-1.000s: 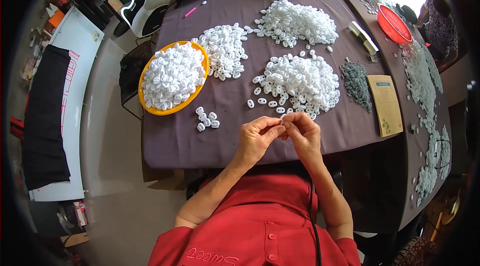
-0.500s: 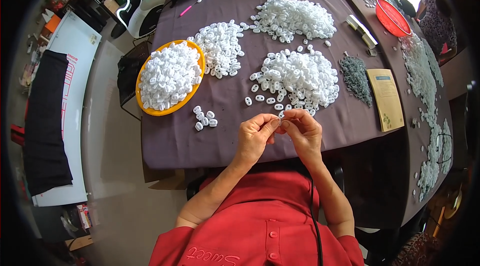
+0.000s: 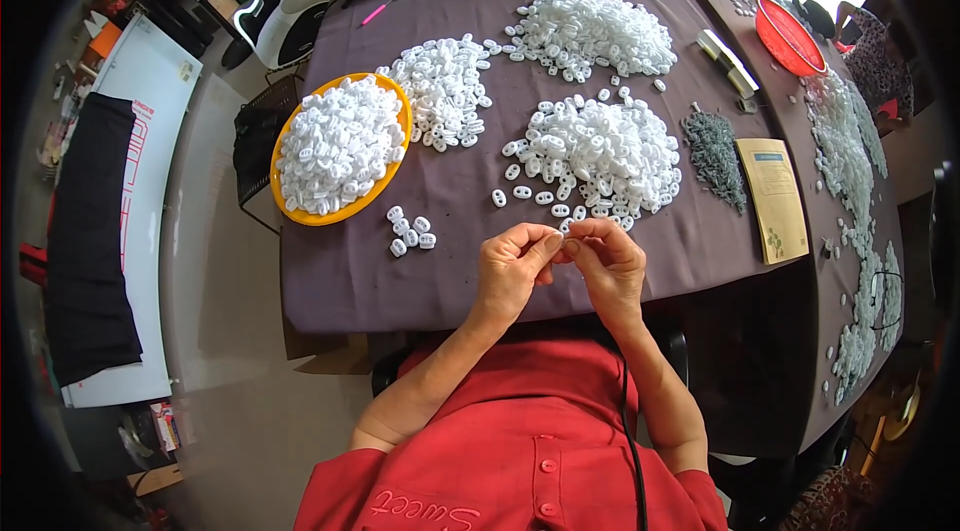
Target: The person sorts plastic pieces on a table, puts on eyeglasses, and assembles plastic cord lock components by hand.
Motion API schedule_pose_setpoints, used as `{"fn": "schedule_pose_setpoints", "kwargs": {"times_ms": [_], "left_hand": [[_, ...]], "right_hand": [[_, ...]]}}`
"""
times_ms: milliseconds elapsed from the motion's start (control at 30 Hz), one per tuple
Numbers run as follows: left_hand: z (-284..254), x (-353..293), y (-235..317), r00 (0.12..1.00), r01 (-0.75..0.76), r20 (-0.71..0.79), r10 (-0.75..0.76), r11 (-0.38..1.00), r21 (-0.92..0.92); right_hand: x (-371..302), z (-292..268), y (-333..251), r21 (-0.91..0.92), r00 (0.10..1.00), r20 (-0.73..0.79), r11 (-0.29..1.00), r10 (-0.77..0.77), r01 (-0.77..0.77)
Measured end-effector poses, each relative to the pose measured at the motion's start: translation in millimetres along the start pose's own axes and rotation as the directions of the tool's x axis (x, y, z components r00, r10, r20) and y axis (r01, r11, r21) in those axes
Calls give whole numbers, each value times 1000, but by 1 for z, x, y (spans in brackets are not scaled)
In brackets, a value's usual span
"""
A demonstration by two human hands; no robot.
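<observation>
My left hand (image 3: 510, 266) and my right hand (image 3: 612, 268) meet fingertip to fingertip above the near edge of the table. Both are closed, thumbs against forefingers, pinching something tiny and pale that the fingers mostly cover. Just beyond them spreads a pile of white oval plastic pieces (image 3: 605, 151), each with two holes. To the left lies a small cluster of similar white pieces (image 3: 410, 231). A heap of small grey parts (image 3: 712, 156) sits to the right of the pile.
A yellow plate (image 3: 408, 121) heaped with white pieces stands at the table's left edge. More piles (image 3: 595, 31) lie farther back. At right are a tan booklet (image 3: 772, 201) and a red basket (image 3: 790, 36). A pink stick (image 3: 375, 13) lies far left.
The hands stay in nearly the same place, still pinched together. The whole view has shifted very slightly; no piece on the table has visibly moved.
</observation>
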State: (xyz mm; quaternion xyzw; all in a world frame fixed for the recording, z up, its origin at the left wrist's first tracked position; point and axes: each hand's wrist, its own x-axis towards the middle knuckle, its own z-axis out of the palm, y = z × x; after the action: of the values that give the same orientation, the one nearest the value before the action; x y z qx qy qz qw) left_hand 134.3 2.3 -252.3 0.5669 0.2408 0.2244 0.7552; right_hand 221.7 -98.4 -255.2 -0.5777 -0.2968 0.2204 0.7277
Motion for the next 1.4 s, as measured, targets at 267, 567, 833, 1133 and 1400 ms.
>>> {"fn": "schedule_pose_setpoints", "kwargs": {"times_ms": [267, 567, 833, 1133, 1400], "left_hand": [[-1, -6, -3, 997, -71, -16, 72, 997, 33], [-8, -6, -13, 985, 147, 105, -136, 985, -96], [-18, -1, -18, 977, 207, 67, -200, 969, -134], [-19, -2, -18, 975, 221, 48, -216, 962, -160], [-17, -3, -17, 978, 210, 46, -205, 968, -136]], "right_hand": [[-3, 0, 1, -42, 1000, -12, 999, -12, 11], [2, -11, 9, -92, 980, 16, 976, 199, -197], [16, -23, 8, -591, 992, 98, 807, 84, -10], [33, -19, 5, -768, 911, 401, 508, -95, 391], [31, -23, 24, -772, 893, 420, 453, -161, 445]]}}
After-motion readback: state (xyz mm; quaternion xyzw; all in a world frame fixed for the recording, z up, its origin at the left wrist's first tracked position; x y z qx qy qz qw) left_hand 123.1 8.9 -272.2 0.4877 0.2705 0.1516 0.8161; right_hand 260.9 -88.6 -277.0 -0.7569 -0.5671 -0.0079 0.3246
